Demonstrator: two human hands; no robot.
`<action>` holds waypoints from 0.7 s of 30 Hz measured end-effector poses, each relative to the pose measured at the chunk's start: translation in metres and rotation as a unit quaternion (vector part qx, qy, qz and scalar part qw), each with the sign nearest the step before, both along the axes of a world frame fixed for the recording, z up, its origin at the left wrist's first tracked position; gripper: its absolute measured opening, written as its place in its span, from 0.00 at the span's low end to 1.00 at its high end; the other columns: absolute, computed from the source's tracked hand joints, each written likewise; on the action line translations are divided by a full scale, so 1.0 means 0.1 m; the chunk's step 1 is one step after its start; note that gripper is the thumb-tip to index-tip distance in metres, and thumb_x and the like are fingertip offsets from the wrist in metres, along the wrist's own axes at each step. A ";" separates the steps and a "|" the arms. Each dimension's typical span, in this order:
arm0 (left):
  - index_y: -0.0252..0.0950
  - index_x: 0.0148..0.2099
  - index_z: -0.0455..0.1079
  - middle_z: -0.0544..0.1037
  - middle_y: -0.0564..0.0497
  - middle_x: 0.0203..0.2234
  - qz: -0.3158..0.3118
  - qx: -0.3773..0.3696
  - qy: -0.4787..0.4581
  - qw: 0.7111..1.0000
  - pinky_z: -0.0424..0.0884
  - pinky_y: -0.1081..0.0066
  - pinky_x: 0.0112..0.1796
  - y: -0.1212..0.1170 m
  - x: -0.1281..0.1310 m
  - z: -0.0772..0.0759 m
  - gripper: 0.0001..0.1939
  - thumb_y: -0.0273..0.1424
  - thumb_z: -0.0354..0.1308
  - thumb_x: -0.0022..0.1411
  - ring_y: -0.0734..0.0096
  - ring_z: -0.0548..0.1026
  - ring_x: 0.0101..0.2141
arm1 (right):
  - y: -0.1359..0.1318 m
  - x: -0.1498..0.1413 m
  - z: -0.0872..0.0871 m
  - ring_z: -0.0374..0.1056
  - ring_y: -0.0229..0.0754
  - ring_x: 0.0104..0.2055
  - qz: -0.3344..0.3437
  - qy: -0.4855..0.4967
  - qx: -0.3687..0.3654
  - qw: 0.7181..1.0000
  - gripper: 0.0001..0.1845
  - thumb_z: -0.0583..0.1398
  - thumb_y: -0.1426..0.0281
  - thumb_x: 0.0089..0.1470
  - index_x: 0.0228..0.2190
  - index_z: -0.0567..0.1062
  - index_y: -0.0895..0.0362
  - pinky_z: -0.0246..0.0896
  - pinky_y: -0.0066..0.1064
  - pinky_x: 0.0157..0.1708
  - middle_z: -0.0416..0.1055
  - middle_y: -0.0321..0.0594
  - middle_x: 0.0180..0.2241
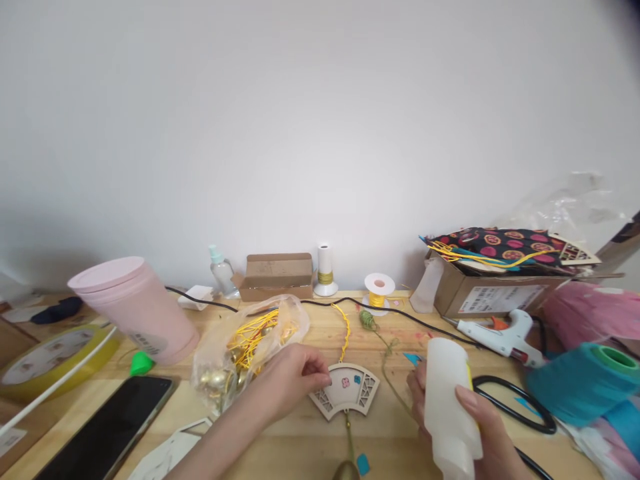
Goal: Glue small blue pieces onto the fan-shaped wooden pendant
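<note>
A pale wooden fan-shaped pendant lies flat on the table, with lattice ends and a pink and a blue flower piece on its face. A yellow braided cord runs from its top, and a green cord with a bead hangs below. My left hand reaches in from the left with curled fingers, the thumb tip at the pendant's left edge; anything pinched there is hidden. To the right, my right hand grips a whitish plastic bottle, its narrow neck pointing down toward me.
A plastic bag of bells and yellow cords, a pink tumbler and a phone are on the left. Thread spools and an open carton line the wall. A glue gun and black cable lie right.
</note>
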State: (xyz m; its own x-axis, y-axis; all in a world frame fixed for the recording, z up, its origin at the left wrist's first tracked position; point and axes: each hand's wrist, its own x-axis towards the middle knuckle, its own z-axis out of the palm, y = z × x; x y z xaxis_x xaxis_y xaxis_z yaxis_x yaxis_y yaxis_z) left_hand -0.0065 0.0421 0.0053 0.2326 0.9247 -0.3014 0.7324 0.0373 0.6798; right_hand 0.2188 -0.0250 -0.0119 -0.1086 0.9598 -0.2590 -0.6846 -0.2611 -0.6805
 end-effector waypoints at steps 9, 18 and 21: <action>0.34 0.27 0.71 0.70 0.58 0.20 -0.028 -0.010 0.077 0.997 0.64 0.71 0.28 0.05 0.06 0.03 0.05 0.30 0.60 0.53 0.73 0.70 0.25 | 0.02 0.04 -0.09 0.56 0.34 0.22 0.056 0.014 -0.026 0.998 0.18 0.67 0.57 0.37 0.27 0.75 0.57 0.58 0.21 0.22 0.62 0.33 0.23; 0.33 0.30 0.70 0.73 0.56 0.25 -0.043 -0.005 0.131 0.990 0.69 0.66 0.33 0.06 0.08 0.00 0.08 0.33 0.59 0.58 0.70 0.73 0.30 | -0.01 -0.02 -0.04 0.64 0.36 0.25 0.029 0.059 -0.097 0.993 0.21 0.71 0.59 0.32 0.29 0.76 0.57 0.62 0.23 0.24 0.70 0.36 0.24; 0.33 0.30 0.70 0.73 0.56 0.25 -0.037 0.002 0.140 0.989 0.69 0.66 0.34 0.05 0.10 0.03 0.07 0.32 0.59 0.57 0.70 0.73 0.30 | -0.03 -0.04 -0.02 0.66 0.38 0.25 0.001 0.059 -0.098 0.993 0.20 0.71 0.60 0.32 0.28 0.76 0.57 0.62 0.23 0.24 0.70 0.35 0.23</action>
